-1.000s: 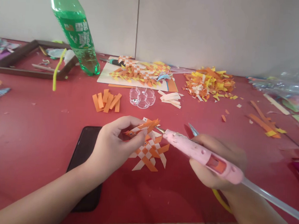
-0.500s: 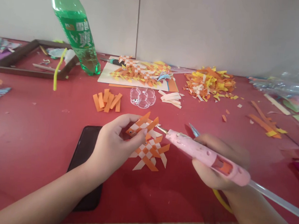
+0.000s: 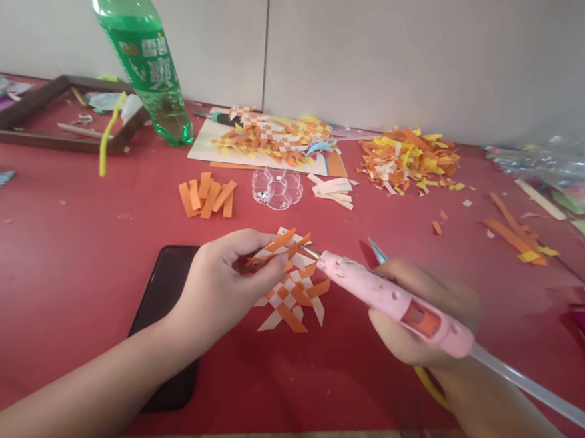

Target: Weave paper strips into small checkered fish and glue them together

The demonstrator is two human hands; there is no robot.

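Between the thumb and fingers of my left hand (image 3: 222,287) is a woven paper fish (image 3: 275,246) in orange and white, with a small dark eye. My right hand (image 3: 416,308) is wrapped round a pink glue gun (image 3: 392,296). Its metal tip reaches the strips at the right end of the held fish. A clear glue stick (image 3: 531,382) runs out of the gun's back end. Below the held piece, another woven paper fish (image 3: 294,299) lies on the red table. Behind my right hand pokes the pointed metal tip of a tool (image 3: 378,251), mostly hidden.
A black phone (image 3: 167,290) lies under my left wrist. Farther back are orange strips (image 3: 206,196), a clear flower-shaped palette (image 3: 276,188), white strips (image 3: 333,190), more woven fish (image 3: 273,137) and a scrap heap (image 3: 409,159). A green bottle (image 3: 143,62) and a dark frame (image 3: 22,139) stand back left.
The glue gun's tip has moved slightly left, in among the strips of the held fish. My left hand has tilted that fish a little. The whole view has shifted slightly.
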